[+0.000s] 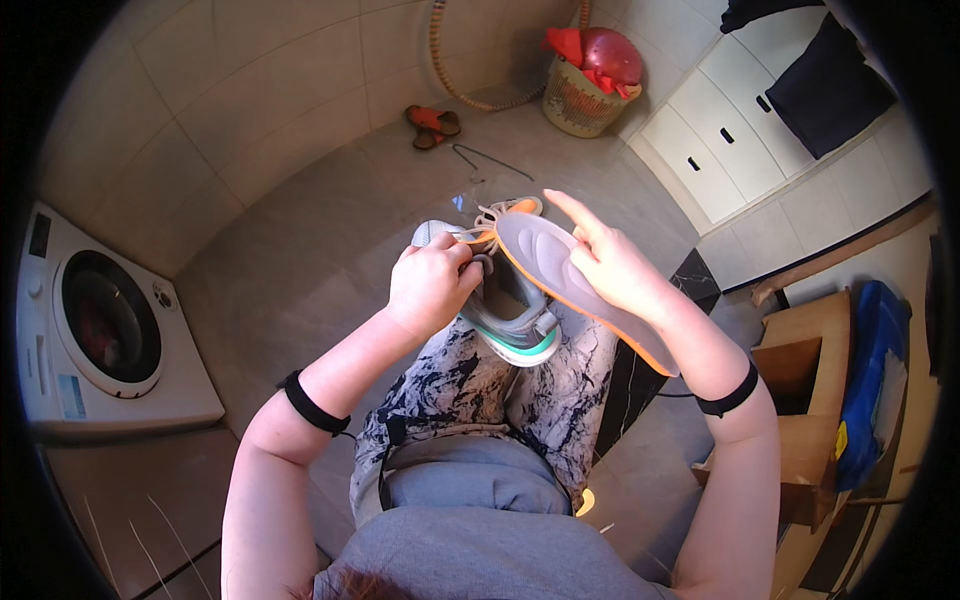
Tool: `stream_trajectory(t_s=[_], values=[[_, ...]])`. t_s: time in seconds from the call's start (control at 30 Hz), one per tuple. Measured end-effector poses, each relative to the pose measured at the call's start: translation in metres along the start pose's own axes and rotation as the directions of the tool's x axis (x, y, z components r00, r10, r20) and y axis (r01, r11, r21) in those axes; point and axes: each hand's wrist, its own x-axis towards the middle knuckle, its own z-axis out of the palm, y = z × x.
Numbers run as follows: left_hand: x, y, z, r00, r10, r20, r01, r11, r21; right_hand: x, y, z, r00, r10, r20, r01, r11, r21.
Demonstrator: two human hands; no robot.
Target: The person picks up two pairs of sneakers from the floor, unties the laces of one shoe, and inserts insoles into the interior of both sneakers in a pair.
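My left hand (433, 281) grips the tongue and upper edge of a grey sneaker (517, 337) with a white and teal sole, which rests over my thighs with its heel towards me. In my right hand (611, 262) is a grey insole with an orange underside (551, 259); the index finger points outward and the thumb side lies on the insole. The insole slants beside the sneaker's opening, its far end close to the laces (491, 217). Orange shows near the laces and at another shoe part (525, 205) just beyond; how these parts join is unclear.
A wire hanger (491, 161) and red-orange clogs (433, 126) lie on the tiled floor ahead. Beyond them stands a laundry basket (581, 101). A washing machine (112, 322) is at the left. White drawers (724, 135) and a cardboard box (806, 427) stand at the right.
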Motion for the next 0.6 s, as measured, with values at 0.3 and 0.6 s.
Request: stream_trajectory(t_s=[0.3,0.6], values=[[-0.002,0.003,-0.001,1.000,0.016,0.022,-0.017,0.998,0.055,-0.019,-0.029,0.017,0.880,0.023,0.474,0.290,0.765,-0.574],[-0.002,0.014,-0.001,0.968,0.238,-0.085,-0.225,0.965,0.136,-0.019,-0.027,0.025,0.867,0.063,0.495,0.382,0.553,-0.740]])
